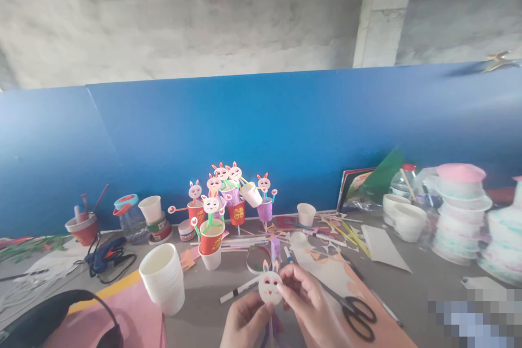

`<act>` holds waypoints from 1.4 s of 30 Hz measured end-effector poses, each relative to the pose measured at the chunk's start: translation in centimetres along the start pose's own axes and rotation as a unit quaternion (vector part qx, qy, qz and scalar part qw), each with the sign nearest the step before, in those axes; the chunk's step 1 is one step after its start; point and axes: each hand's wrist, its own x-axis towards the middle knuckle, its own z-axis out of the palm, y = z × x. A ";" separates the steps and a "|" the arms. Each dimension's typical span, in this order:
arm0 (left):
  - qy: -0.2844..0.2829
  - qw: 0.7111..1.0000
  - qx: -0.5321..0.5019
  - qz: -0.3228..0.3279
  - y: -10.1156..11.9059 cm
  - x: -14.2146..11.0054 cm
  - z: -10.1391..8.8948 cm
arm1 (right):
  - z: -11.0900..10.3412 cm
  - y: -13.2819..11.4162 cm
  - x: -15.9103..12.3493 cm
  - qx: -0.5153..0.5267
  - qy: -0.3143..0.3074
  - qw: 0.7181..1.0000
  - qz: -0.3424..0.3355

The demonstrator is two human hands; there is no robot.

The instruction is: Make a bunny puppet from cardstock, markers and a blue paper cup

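Note:
Low in the middle, a round white paper rabbit face with blue-and-orange ears is held upright between both hands. My left hand is closed at its lower edge, where a thin stem runs down from it. The fingers of my right hand pinch the face's right side. Something purple below the face is mostly hidden by my hands. Beside my right hand lie black-handled scissors. A white marker rests just left of the face, and a roll of tape is behind it.
Finished-looking rabbit figures in red paper cups stand at the back. White cups are stacked front left, near a headband-like black object and a blue glue gun. Paper scraps surround orange paper. Decorated cup towers stand right.

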 end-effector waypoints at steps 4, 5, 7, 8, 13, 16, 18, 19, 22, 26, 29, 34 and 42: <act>0.005 1.000 -0.022 -0.011 0.1 0.0 -0.2 | 0.0 -0.2 -0.1 0.008 0.003 1.000 0.013; 0.007 0.999 -0.030 -0.014 0.1 0.0 -0.2 | -0.1 -0.3 -0.1 0.011 -0.002 1.000 0.021; 0.013 0.999 -0.048 -0.016 0.3 -0.1 -0.1 | -0.2 -0.1 -0.1 0.021 -0.023 0.999 0.034; 0.014 0.998 -0.056 -0.015 0.4 -0.1 0.0 | -0.2 0.1 0.0 0.027 -0.038 0.998 0.040; 0.018 0.998 -0.065 0.003 0.6 -0.3 0.5 | -0.2 1.1 0.1 0.011 -0.060 0.998 0.026; 0.017 0.998 -0.064 0.012 0.3 -0.3 0.5 | -0.1 1.1 0.1 -0.007 -0.053 0.998 0.017; 0.018 0.998 -0.061 0.013 0.1 -0.3 0.4 | -0.1 0.8 0.0 -0.012 -0.056 0.998 0.016; 0.021 0.998 -0.057 0.012 0.1 -0.3 0.4 | 0.0 0.7 0.0 -0.015 -0.058 0.998 0.015; 0.035 0.998 -0.046 0.005 0.3 -0.4 0.3 | 0.0 0.6 -0.2 -0.018 -0.060 0.998 0.016; 0.040 0.998 -0.042 0.006 1.2 -0.8 0.7 | 0.0 1.1 -0.2 -0.013 -0.048 0.999 0.012; 0.041 0.998 -0.053 0.001 1.3 -0.9 0.9 | 0.1 1.5 -0.2 -0.015 -0.046 0.999 0.006; 0.046 0.997 -0.053 0.009 0.0 -0.3 0.4 | 0.2 1.4 -0.3 0.002 -0.041 0.999 0.016; -0.004 0.999 -0.033 -0.003 1.1 -0.5 0.1 | 0.1 1.2 -0.3 0.015 -0.071 0.997 0.023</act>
